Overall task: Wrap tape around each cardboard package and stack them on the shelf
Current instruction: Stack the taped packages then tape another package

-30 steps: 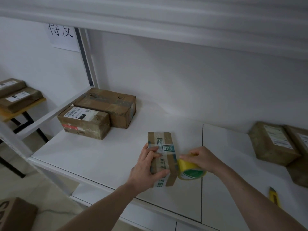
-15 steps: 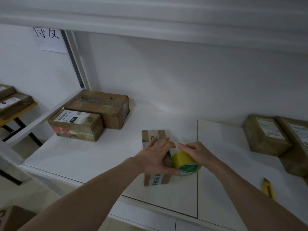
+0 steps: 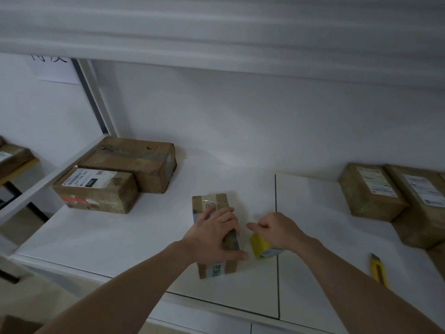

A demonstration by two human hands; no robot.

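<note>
A small oblong cardboard package (image 3: 212, 235), banded with glossy printed tape, lies flat near the front of the smooth white shelf (image 3: 120, 242). The left hand (image 3: 213, 235) presses on top of it, fingers spread and thumb hooked round its near right edge. Just beside it, the right hand (image 3: 277, 231) curls its fingers over a round yellow tape roll (image 3: 261, 247). Creased, labelled brown boxes (image 3: 96, 189) sit at the left; a yellow utility knife (image 3: 379, 270) lies to the right.

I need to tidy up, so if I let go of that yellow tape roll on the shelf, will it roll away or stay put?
The tape roll is round and seems to be tilted on edge under the right hand, so it could roll. It looks light, so a nudge would probably move it on the smooth white shelf.
</note>
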